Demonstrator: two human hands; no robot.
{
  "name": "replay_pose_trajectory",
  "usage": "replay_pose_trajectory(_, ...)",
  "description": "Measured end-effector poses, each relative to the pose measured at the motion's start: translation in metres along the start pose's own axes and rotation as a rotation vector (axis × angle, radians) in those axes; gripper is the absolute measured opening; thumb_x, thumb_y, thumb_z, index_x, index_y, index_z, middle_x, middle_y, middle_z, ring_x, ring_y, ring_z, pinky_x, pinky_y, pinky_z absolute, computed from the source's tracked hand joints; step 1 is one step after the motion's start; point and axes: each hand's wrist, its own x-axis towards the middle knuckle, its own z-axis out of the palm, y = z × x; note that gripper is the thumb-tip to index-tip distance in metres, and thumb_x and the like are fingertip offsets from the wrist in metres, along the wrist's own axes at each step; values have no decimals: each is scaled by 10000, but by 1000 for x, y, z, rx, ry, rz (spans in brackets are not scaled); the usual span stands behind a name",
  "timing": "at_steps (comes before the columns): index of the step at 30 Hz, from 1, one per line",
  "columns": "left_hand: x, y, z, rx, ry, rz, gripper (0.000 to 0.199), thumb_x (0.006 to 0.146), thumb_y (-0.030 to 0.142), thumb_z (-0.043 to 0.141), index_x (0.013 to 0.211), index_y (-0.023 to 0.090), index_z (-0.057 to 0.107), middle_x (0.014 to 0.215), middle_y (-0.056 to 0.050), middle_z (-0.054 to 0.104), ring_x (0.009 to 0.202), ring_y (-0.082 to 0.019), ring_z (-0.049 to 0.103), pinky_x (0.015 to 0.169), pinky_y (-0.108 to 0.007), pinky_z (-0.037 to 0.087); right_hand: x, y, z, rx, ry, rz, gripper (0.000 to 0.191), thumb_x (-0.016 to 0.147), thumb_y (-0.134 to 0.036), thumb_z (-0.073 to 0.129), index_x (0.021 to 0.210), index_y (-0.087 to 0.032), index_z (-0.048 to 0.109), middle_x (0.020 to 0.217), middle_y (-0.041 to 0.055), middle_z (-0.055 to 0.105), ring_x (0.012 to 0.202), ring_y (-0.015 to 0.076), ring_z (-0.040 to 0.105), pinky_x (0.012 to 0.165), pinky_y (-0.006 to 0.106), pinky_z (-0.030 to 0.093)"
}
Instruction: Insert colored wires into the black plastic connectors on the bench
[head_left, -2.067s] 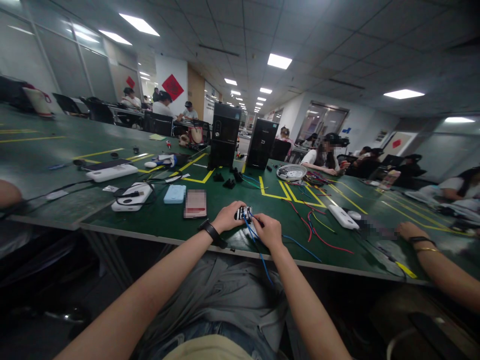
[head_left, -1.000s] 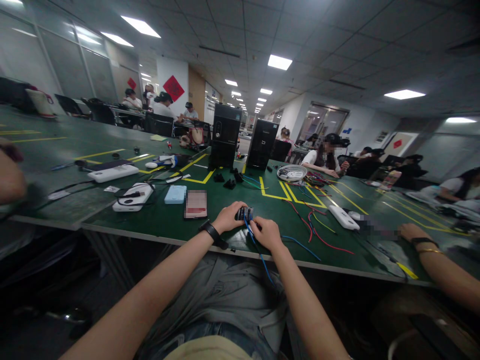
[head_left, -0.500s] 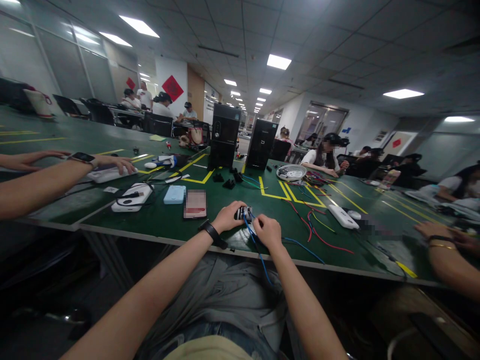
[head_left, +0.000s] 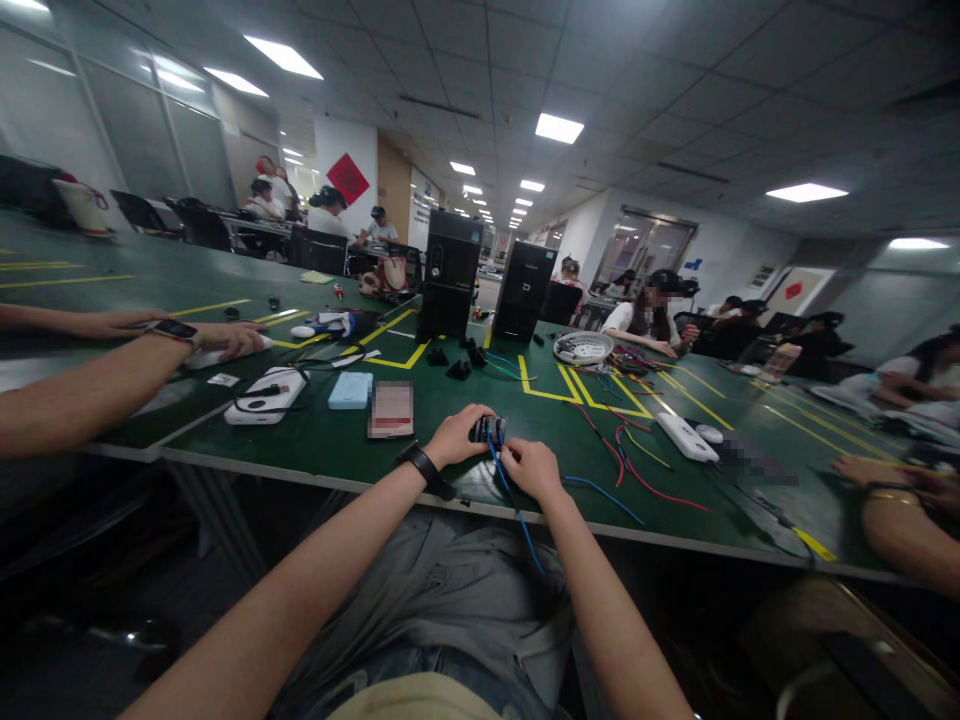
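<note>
A small black and silver block with screw terminals (head_left: 491, 430) is at the table's near edge, with my left hand (head_left: 459, 436) closed around its left side. A blue wire (head_left: 517, 510) runs from the block over the table edge toward my lap. My right hand (head_left: 531, 466) is at the block's lower right, its thumb and fingers pinched together beside the wire. What lies between those fingertips is too small to make out. Another blue wire (head_left: 604, 492) lies on the table to the right of my right hand.
Left of my hands are a pixelated box (head_left: 391, 410), a light blue case (head_left: 350, 391) and a white power bank (head_left: 266, 397). Red wires (head_left: 660, 490) and a white power strip (head_left: 686, 437) lie to the right. Two black computer towers (head_left: 448, 275) stand behind. Co-workers' arms rest at both sides.
My right hand has shifted slightly left and down, its fingertips now below the block's right side. My left hand keeps the block in nearly the same place. The left co-worker's hand has moved slightly.
</note>
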Motion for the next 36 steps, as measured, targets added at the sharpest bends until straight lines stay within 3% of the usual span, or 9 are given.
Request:
replay_pose_trajectory(6,0,-1,1,-1,6,-17,445,682,183,705,1093,246,546,1084,-16,587,1002,-225,581,892,-343,459,-1,0,0,-10,54,39,253,941,-375,517,876,-158,631,813,8,650,726,142,617,701,321,504)
replay_pose_trajectory(10,0,-2,1,-2,9,-11,446,686,177,701,1097,251,544,1097,-15,584,1012,-226,578,904,-346,456,-2,-1,-3,9,79,-10,248,950,-366,503,905,-159,632,848,15,658,759,148,622,730,330,501)
replay_pose_trajectory(15,0,-2,0,5,12,5,446,694,193,706,1103,253,541,1089,-13,583,1005,-225,581,892,-337,461,-3,0,-3,24,67,-85,238,947,-354,516,895,-153,633,848,13,659,774,149,628,740,336,510)
replay_pose_trajectory(21,-1,0,-1,18,16,4,469,690,181,703,1120,258,535,1098,-15,578,1015,-226,582,898,-337,462,-2,2,1,-1,50,-57,232,940,-352,532,869,-157,636,794,1,654,708,133,626,687,311,522)
replay_pose_trajectory(31,0,-1,0,35,-1,11,424,710,221,701,1099,259,539,1084,-2,591,1003,-221,583,872,-320,463,-3,1,-3,-5,62,-97,235,950,-345,512,901,-149,632,868,19,662,806,156,632,759,348,512)
replay_pose_trajectory(36,0,0,0,52,2,3,426,709,214,700,1099,261,537,1087,-3,590,1002,-225,585,861,-324,464,-2,1,-1,-31,20,-75,238,941,-354,529,867,-152,632,811,5,655,733,140,628,706,322,519)
